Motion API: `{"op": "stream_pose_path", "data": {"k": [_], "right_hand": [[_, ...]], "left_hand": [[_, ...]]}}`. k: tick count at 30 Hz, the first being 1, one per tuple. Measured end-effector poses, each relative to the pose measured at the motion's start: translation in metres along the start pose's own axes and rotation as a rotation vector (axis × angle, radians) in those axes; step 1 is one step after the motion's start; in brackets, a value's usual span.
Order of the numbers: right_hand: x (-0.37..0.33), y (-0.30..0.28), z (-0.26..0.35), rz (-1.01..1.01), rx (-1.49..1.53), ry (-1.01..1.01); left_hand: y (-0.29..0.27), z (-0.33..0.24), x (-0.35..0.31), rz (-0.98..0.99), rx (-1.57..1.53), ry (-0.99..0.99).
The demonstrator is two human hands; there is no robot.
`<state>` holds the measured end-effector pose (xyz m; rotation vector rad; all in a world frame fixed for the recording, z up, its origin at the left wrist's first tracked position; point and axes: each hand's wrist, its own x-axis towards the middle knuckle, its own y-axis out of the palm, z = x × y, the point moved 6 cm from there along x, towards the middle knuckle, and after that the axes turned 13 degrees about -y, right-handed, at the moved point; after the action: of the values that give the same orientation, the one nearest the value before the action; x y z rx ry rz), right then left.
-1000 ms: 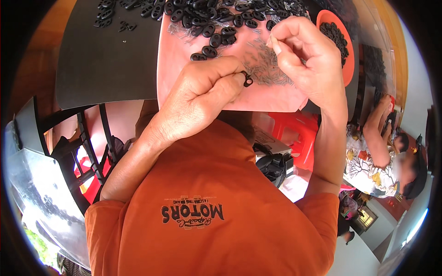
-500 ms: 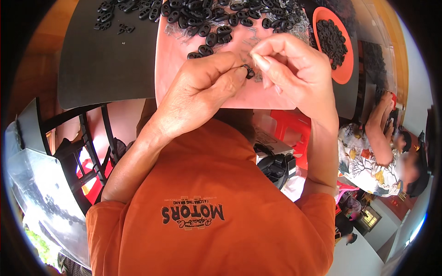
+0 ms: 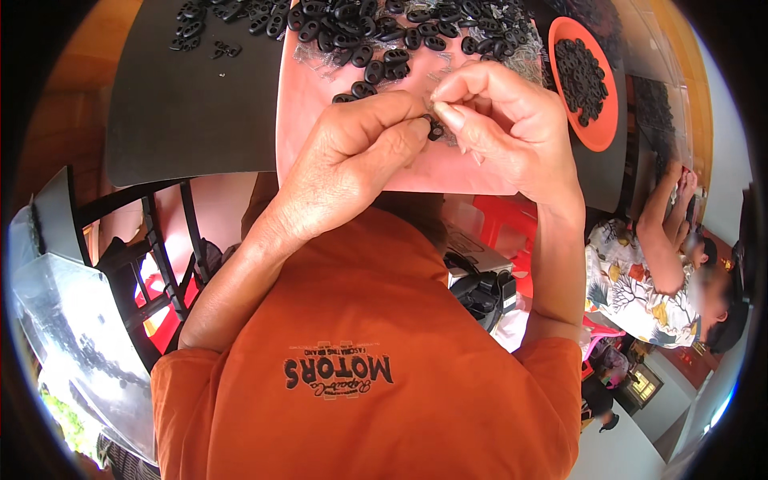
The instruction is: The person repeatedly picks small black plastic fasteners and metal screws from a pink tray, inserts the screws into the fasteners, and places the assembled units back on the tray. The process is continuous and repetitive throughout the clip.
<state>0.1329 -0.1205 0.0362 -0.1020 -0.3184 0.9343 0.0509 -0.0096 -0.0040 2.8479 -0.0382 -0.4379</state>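
My left hand [image 3: 356, 160] pinches a small black plastic piece [image 3: 435, 129] between thumb and forefinger; it looks like part of a two-hole cord lock. Close beside it, my right hand [image 3: 516, 132] has thumb and forefinger pressed together right above the piece. Whatever is in that pinch is too small to make out. Both hands are over a pink board [image 3: 472, 182]. Beyond them lies a heap of black two-hole cord locks [image 3: 344, 32], with small thin, silvery pieces [image 3: 316, 60] that look like springs scattered among them.
An orange bowl [image 3: 613, 120] of small black parts stands right of the board. More black pieces [image 3: 226, 50] lie on the dark tabletop [image 3: 188, 120] to the left. A black metal rack [image 3: 152, 232] is below left, a red stool [image 3: 500, 220] below the table. Another person [image 3: 640, 272] sits at right.
My right fingertips have come slightly left, nearer the black piece in my left hand. The whole view has shifted a little; the left hand keeps its pinch.
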Motion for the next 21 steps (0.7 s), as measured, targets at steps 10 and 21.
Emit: {"op": "stream_pose_path", "data": {"k": [10,21], "right_hand": [[-0.001,-0.005,0.003,-0.041,-0.002,-0.022],[-0.002,0.002,0.005,-0.048,-0.047,-0.039]], "left_hand": [[0.001,-0.002,0.001,-0.026,0.009,0.03],[-0.002,0.001,0.0,0.007,0.104,-0.017]]}}
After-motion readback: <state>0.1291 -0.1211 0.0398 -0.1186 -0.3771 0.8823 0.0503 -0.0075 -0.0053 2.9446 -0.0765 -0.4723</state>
